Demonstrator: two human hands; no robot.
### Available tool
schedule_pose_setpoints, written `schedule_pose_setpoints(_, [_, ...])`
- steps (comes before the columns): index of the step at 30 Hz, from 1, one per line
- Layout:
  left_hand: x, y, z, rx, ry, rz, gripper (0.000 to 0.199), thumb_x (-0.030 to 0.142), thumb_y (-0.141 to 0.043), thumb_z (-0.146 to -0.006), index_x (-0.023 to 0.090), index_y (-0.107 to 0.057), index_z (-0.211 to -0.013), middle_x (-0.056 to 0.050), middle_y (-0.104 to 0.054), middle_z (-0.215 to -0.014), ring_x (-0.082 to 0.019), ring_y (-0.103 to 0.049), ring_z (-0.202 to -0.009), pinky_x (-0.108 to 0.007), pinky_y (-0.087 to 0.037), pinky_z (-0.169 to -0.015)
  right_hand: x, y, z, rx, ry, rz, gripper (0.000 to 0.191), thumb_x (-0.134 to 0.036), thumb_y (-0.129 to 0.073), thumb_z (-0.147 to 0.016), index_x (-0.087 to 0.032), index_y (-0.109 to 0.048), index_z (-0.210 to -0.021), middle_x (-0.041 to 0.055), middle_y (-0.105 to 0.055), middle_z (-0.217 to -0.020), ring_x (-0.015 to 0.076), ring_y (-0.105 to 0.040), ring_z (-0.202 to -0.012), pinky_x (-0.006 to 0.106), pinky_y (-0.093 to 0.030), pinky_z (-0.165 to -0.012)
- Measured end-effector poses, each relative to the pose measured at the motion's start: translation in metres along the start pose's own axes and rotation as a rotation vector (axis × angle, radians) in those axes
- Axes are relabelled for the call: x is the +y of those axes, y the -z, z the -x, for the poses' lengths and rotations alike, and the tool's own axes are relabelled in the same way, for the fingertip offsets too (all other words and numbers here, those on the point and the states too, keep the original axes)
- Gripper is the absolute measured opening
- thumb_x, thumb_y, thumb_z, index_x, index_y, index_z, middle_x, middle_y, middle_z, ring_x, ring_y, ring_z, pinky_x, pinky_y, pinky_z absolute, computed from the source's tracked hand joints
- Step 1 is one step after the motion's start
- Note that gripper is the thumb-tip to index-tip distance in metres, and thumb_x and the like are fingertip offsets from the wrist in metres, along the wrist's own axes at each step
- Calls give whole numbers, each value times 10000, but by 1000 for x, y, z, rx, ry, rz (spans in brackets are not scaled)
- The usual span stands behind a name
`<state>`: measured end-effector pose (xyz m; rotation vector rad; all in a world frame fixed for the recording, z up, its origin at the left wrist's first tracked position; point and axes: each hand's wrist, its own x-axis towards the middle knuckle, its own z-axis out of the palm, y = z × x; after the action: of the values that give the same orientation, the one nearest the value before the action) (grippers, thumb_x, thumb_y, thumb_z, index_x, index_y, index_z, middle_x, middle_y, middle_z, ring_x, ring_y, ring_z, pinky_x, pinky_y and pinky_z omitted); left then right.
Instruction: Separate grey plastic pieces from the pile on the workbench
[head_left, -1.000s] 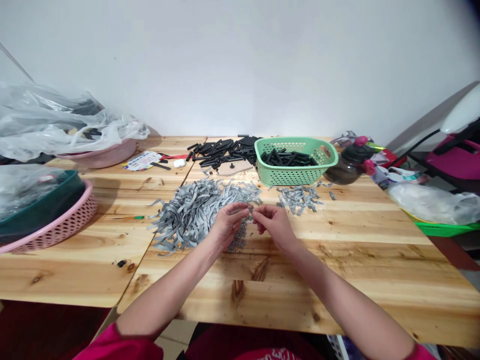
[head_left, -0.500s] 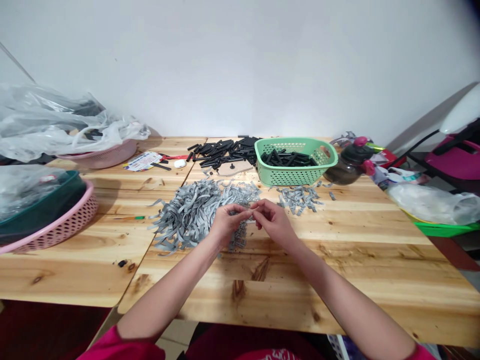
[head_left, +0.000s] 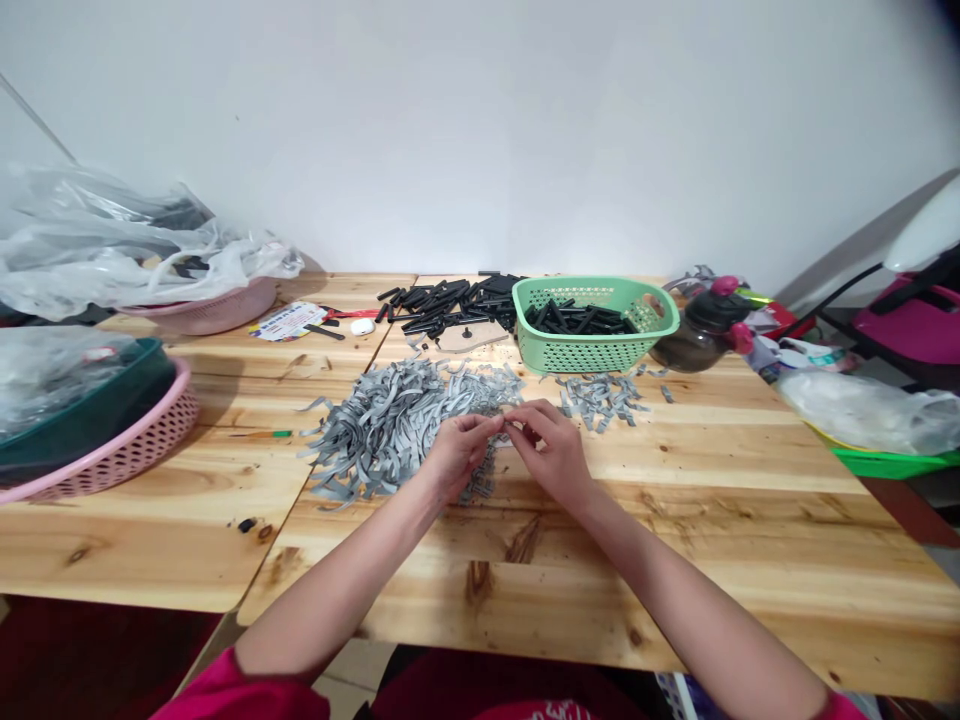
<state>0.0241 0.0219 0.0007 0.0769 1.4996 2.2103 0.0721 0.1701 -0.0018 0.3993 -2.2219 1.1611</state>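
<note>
My left hand (head_left: 459,452) is closed in a pinch at the right side of a heap of grey strips (head_left: 382,425). Fingertip to fingertip with it, my right hand (head_left: 551,445) pinches too. Whatever sits between the fingers is too small and covered to make out. Short grey pieces (head_left: 600,400) lie scattered beyond my right hand. Behind the heap is a pile of black tubes (head_left: 450,300), and more of them fill a green basket (head_left: 592,355).
A dark pot with pink knobs (head_left: 701,330) stands right of the basket. Bagged goods in a pink basket (head_left: 161,440) and a teal tray (head_left: 82,420) occupy the left. A thin green-ended tool (head_left: 279,434) lies on the wooden table (head_left: 675,560); a printed card (head_left: 289,322) is farther back.
My fingers have shifted slightly at the pinch; the right hand's fingers are curled a little differently. The hands stay together in about the same place.
</note>
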Motion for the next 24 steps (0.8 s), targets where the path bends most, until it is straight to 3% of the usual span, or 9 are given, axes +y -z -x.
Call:
schedule_pose_setpoints(3, [-1, -1, 1, 3, -43, -27, 406, 412, -835, -625, 115, -568, -557, 84, -333, -381, -11, -229, -357, -208, -100, -389, 2, -1, 0, 19, -48, -17, 129, -226, -583, -893, -169, -696, -922, 80, -613, -958, 127, -587, -727, 231, -480, -596])
schedule_pose_setpoints(5, [-1, -1, 1, 5, -72, -23, 376, 413, -822, -646, 112, -602, -591, 86, -333, -377, -11, -228, -355, -201, -107, -388, 2, -2, 0, 18, -158, -121, 151, -255, -594, -882, -173, -706, -945, 76, -634, -943, 125, -590, -702, 226, -488, -569])
schedule_pose_setpoints(9, [-1, -2, 0, 12, -79, 10, 339, 356, -843, -615, 110, -711, -807, 33, -565, -532, 4, -265, -352, -190, -120, -367, 2, -3, -2, 38, -455, -430, 217, -333, -655, -827, -162, -708, -951, 45, -672, -799, 120, -576, -600, 219, -490, -494])
schedule_pose_setpoints(11, [-1, -2, 0, 22, -75, 17, 351, 337, -856, -591, 106, -723, -821, 7, -616, -593, 5, -291, -355, -187, -135, -360, 2, -4, -3, 60, -511, -482, 232, -355, -695, -787, -151, -718, -895, 24, -650, -703, 96, -525, -500, 216, -454, -447])
schedule_pose_setpoints(16, [-4, -3, 1, 23, -54, 63, 317, 330, -869, -572, 107, -685, -703, 77, -418, -410, -3, -269, -335, -173, -131, -351, 2, -6, -2, 93, -423, -437, 199, -329, -681, -802, -166, -754, -889, 37, -635, -765, 73, -479, -485, 204, -364, -410])
schedule_pose_setpoints(21, [-6, -6, 3, 25, -89, 108, 322, 276, -872, -580, 125, -686, -794, 68, -502, -497, 9, -284, -336, -164, -131, -343, -1, -7, 2, 77, -383, -362, 175, -311, -657, -826, -158, -733, -862, 36, -605, -751, 88, -500, -552, 196, -371, -436])
schedule_pose_setpoints(24, [-7, -5, 3, 7, -112, 80, 347, 269, -856, -618, 138, -714, -905, 67, -515, -514, 9, -286, -338, -166, -128, -343, -3, -7, 2, 74, -425, -394, 214, -305, -661, -822, -164, -695, -979, 12, -585, -721, 88, -490, -560, 188, -390, -450])
